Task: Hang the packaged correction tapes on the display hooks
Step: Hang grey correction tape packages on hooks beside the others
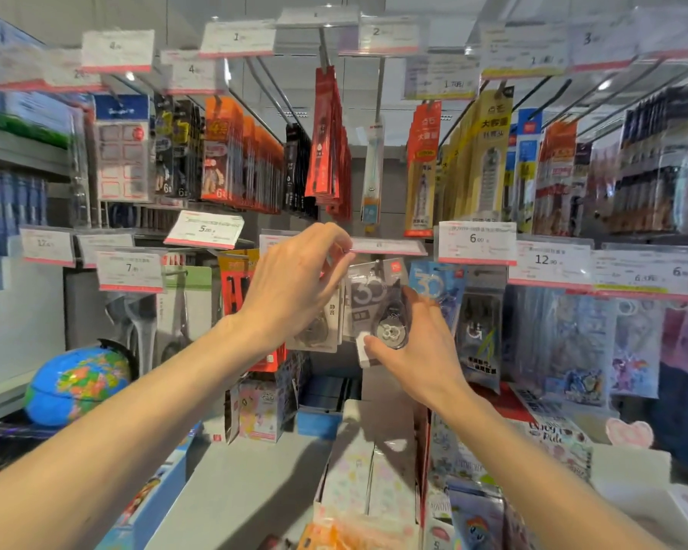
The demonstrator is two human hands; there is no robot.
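The pack is pinched low by the right hand, long axis upright. The hook's tag lies at 12 o'clock, where the left hand is held; its grip cannot be told.

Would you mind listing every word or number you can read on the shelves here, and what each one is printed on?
"5.00": tilted price tag, upper left of the left hand.
"7": price tag further left.
"6.00": price tag.
"12.90": price tag.
"30": grey correction tape package held by the right hand.
"30": blue package beside it.
"1", "2", "4": top-row tags, the "2" at.
Small print is too blurred.
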